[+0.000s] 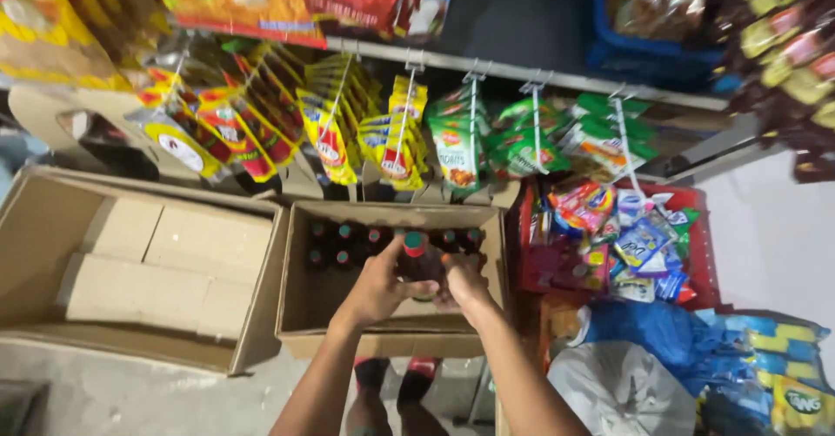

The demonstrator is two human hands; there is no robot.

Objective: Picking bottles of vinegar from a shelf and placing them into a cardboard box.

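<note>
Dark bottle (421, 262) stood upright, red cap up, over the cardboard box (300, 301) of bottles, clamped between left hand (380, 286) and right hand (465, 281), both equally near.

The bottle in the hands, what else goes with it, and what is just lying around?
In use:
left hand
right hand
dark bottle with red cap
box of bottles

Lying about:
empty box
hanging snack packets
red crate of packets
white bag
</note>
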